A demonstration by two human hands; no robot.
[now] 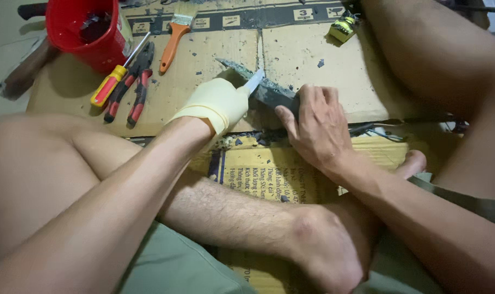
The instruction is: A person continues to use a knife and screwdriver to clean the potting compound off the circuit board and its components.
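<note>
My left hand [217,103], in a pale yellow glove, grips a small scraper whose light blade [254,81] lies against a long dark, grimy strip [239,69] on the cardboard. My bare right hand [313,125] presses down on the near end of that strip, fingers spread over it. The strip runs diagonally from upper left to lower right between both hands. Dark flakes lie scattered around it. My crossed bare legs fill the lower part of the view.
A red bucket [87,30] stands at the top left. Beside it lie a yellow-and-red screwdriver [112,84], red-handled pliers [134,87] and an orange-handled paintbrush [174,35]. A small yellow-black object [343,26] sits top right. Flattened cardboard [334,71] covers the floor.
</note>
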